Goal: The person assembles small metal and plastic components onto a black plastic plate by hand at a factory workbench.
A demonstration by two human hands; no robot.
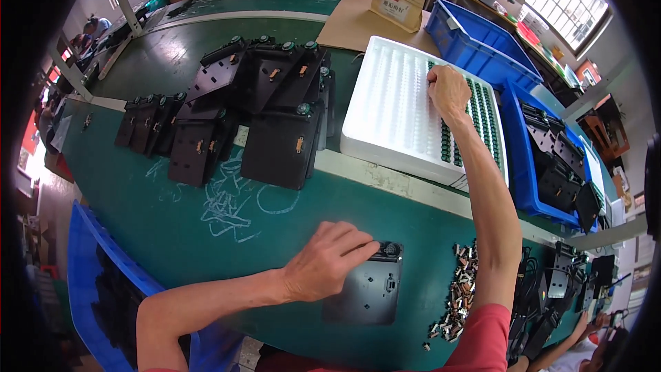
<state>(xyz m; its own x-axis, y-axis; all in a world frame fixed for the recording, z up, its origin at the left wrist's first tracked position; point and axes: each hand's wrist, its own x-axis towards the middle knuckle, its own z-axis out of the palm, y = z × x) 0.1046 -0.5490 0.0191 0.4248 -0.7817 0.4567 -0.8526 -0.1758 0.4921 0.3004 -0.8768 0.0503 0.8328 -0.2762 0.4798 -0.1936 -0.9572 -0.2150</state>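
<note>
On the green table in front of me lies a flat black plate [363,297] with a round fitting at its upper right corner and small cut-outs. My left hand [330,262] is closed at the plate's upper edge, thumb and forefinger by the fitting. Reaching forward, my right hand [449,93] is bent over a white foam tray [406,160], its fingers pinched together among rows of small dark green round parts [487,124]. Whatever those fingertips hold is hidden. The tray's left rows show bare white hollows.
Stacked black plates [279,151] with round fittings stand at the far left. Small metal pieces [460,296] lie heaped near my right arm. Blue bins [527,186] hold more black parts at right; another blue bin [103,248] is at lower left. Another person's hand shows at lower right.
</note>
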